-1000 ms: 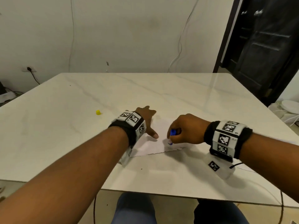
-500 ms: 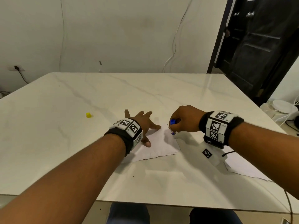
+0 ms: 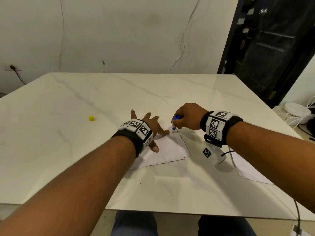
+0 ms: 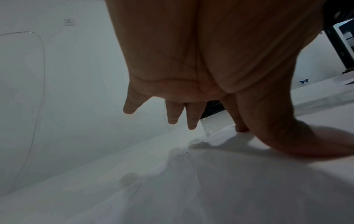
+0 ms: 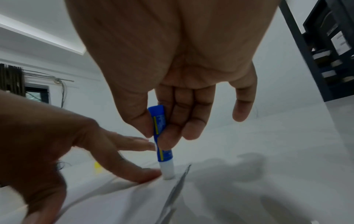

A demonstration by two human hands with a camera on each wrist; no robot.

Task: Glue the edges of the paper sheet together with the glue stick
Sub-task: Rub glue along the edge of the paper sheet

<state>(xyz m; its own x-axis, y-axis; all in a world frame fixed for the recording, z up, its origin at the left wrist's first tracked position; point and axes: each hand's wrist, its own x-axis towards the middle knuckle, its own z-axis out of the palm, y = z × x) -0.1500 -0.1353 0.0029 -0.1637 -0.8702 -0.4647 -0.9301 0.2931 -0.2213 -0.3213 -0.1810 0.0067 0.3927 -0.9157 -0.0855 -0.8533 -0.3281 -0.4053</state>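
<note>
A white paper sheet (image 3: 167, 150) lies flat on the marble table (image 3: 68, 150). My left hand (image 3: 153, 128) rests on it with fingers spread, the index fingertip and thumb pressing the sheet (image 5: 114, 201) down. My right hand (image 3: 186, 118) grips a blue glue stick (image 3: 175, 122) upright. In the right wrist view the glue stick (image 5: 161, 136) has its white tip down on the far right corner of the sheet, just beside the left index fingertip. In the left wrist view the left hand (image 4: 191, 118) hangs open over the sheet, the outer fingers lifted.
A small yellow cap (image 3: 91, 118) sits on the table to the left. A second white sheet (image 3: 250, 171) lies under my right forearm. A black cable (image 3: 297, 212) trails off the right front edge. A dark doorway (image 3: 272, 48) is behind on the right.
My right hand has run the glue stick along the sheet's right edge from the near corner to the far corner. The left hand shifted a little farther up the sheet.
</note>
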